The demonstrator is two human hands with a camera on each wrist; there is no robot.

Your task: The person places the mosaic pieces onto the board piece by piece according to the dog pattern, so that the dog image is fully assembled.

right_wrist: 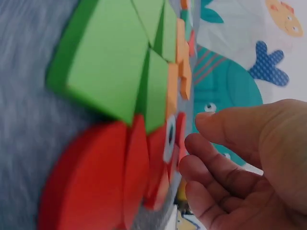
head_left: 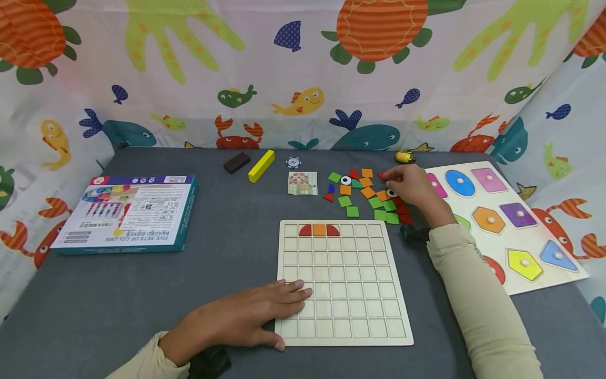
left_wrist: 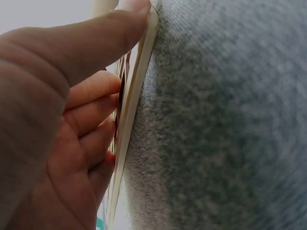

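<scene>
Resting on the left side of the pale grid board (head_left: 347, 289), my left hand (head_left: 255, 313) lies with its fingers straight and close together, the thumb apart from them at the near left corner. The board sits flat on the grey surface (head_left: 227, 268) in front of me. In its far row an orange square (head_left: 319, 230) lies between two red quarter-rounds (head_left: 305, 230), all three side by side.

Beyond the board, my right hand (head_left: 415, 190) is at the right side of the loose pieces, fingers bent, thumb tip and forefinger slightly apart with nothing visible between them from the wrist. A red piece (head_left: 381, 176) shows right at my fingertips; I cannot tell whether I touch it. Around there lie green squares (head_left: 345, 201), orange squares (head_left: 367, 192), more red pieces (head_left: 404, 210) and a round eye piece (head_left: 346, 180).

Left of this scatter are a small picture card (head_left: 302, 183), a poker chip (head_left: 293, 162), a yellow bar (head_left: 261, 166) and a dark brown bar (head_left: 236, 162). A boxed set (head_left: 128, 210) lies farther left, and a knobbed shape puzzle (head_left: 494, 243) lies partly behind my right sleeve (head_left: 483, 300).
</scene>
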